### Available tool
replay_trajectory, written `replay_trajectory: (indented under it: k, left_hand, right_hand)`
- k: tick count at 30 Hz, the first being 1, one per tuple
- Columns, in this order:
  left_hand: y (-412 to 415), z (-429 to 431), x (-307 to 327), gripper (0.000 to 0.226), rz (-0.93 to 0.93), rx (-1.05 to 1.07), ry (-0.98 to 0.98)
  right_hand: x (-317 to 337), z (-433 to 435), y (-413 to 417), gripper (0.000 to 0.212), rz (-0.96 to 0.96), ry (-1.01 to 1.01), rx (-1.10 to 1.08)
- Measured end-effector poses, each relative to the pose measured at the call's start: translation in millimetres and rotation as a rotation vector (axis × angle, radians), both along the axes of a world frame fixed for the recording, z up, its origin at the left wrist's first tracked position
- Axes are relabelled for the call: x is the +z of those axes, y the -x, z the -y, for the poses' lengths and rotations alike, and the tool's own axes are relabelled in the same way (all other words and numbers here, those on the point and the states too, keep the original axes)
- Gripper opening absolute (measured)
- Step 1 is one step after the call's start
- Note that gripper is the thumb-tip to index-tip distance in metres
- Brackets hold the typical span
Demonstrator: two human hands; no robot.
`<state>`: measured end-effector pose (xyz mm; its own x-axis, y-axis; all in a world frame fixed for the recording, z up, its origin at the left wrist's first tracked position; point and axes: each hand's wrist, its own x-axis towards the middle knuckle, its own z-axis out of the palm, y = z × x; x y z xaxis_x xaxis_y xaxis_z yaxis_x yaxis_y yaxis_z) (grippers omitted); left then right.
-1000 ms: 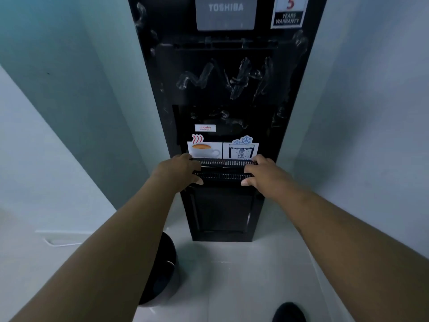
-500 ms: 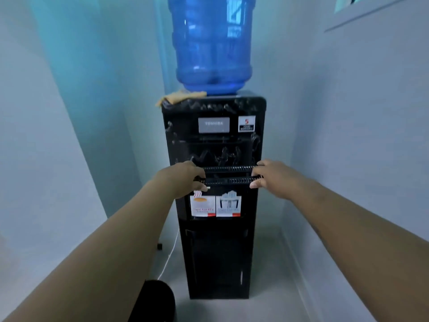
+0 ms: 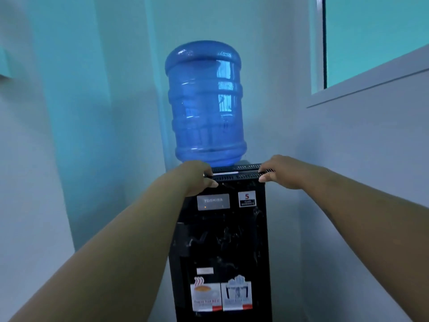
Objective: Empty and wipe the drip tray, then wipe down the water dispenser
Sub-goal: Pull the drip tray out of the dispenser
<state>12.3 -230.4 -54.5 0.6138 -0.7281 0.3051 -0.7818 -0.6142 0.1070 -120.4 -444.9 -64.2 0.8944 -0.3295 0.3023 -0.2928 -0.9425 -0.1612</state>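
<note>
raised since half a second ago: drip tray (image 3: pixel 236 173) then sat level with the tap recess, above the hot-cup sticker (image 3: pixel 205 296) and cold sticker (image 3: pixel 236 295). now it is up at the top edge of the water dispenser (image 3: pixel 220 242), in front of the foot of the blue water bottle (image 3: pixel 205 103). a second ago it was lower yet, just under the stickers. view has tilted up as well; window (image 3: pixel 376 38) now in frame, upper right.

left grip (image 3: pixel 193 178): fingers curled round the left end of the tray, thumb underneath, clamped on it. right grip (image 3: pixel 282 171): likewise at the right end, fingers over the top, thumb tip showing below the front edge. tray held level between the two, slotted grille showing, a pale strip along its middle. whether the tray touches the dispenser top cannot be told.

bottle stands neck down on the dispenser, upright, behind the tray. dispenser front black and glossy, pale smears around the tap recess. grey brand plate (image 3: pixel 213 201) just below the left grip; warranty sticker (image 3: pixel 246 199) beside it to the right. the two drink stickers sit side by side low on the front. pale walls on either side.
</note>
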Motion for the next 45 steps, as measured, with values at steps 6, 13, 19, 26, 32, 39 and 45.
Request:
replay_trajectory:
  k: [6,13,19,26,32,39,45]
  left_hand:
    - [-40,41,-4,0.035,-0.082,0.015,0.081]
    - [-60,69,-30,0.039,-0.085,0.048,0.353]
    - [-65,77,-44,0.045,-0.055,0.089,0.404]
    - [-48,56,-32,0.059,-0.044,0.094,0.344]
    - [-16,11,6,0.062,0.179,0.183,0.273]
    - [22,-29,16,0.074,0.434,0.224,0.168]
    - [36,-51,-40,0.094,0.497,0.258,0.155]
  right_hand:
    - [-5,32,-55,0.033,0.136,-0.101,-0.002]
    - [-34,37,-99,0.045,0.295,-0.239,-0.031]
    - [-38,24,-110,0.048,0.176,-0.145,-0.091]
    - [-39,15,-90,0.063,0.114,-0.150,-0.100]
    - [5,-3,-48,0.071,0.090,-0.001,-0.156]
    - [30,-38,1,0.074,0.104,0.140,-0.179]
    - [-9,-54,23,0.083,0.088,0.138,-0.184]
